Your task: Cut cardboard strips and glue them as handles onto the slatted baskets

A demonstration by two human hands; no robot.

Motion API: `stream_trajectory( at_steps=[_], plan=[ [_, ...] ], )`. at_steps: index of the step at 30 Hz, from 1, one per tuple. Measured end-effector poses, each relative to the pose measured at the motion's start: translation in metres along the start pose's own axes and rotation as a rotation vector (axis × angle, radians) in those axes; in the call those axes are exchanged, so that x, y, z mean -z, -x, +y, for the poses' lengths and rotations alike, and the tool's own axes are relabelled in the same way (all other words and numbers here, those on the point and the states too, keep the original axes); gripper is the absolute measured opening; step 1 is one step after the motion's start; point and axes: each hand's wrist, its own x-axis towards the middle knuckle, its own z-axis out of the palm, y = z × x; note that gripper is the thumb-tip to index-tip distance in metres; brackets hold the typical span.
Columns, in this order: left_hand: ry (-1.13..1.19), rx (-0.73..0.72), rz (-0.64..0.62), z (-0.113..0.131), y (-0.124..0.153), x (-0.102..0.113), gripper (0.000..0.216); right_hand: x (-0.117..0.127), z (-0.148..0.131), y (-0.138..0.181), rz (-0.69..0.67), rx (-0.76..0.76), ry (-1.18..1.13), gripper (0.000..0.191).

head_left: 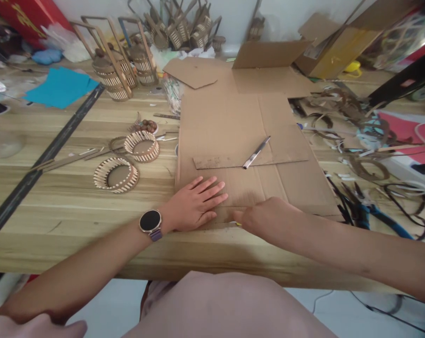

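Note:
My left hand (pixel 197 204) lies flat with fingers spread on a large sheet of brown cardboard (pixel 226 117), near its front edge. A dark-faced watch is on that wrist. Close by on the right, my right hand (pixel 265 213) is closed, knuckles up, at the same edge of the cardboard. A bit of yellow shows under its fingers, but most of what it holds is hidden. Beyond both hands a pen (pixel 256 152) rests on the cardboard, lying across the edge of a folded flap.
Two slatted rings (pixel 116 175) stand on the left of the wooden table (pixel 75 234). Behind them are small lantern-like baskets (pixel 112 77) and blue sheets (pixel 61 87). Blue-handled pliers (pixel 377 213) and scattered strips lie at right. A cardboard box (pixel 342 47) stands at the back.

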Motion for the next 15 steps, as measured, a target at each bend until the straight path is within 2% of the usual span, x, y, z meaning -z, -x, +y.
stream_trajectory(
  at_steps=[7, 15],
  plan=[
    [0.007, 0.011, 0.0, 0.001, 0.0, 0.001, 0.051, 0.006, 0.004, 0.005, -0.08, -0.004, 0.005, 0.052],
    [0.005, 0.013, -0.011, 0.001, 0.001, 0.001, 0.052, -0.01, 0.013, 0.016, 0.034, 0.016, 0.041, 0.056]
  ],
)
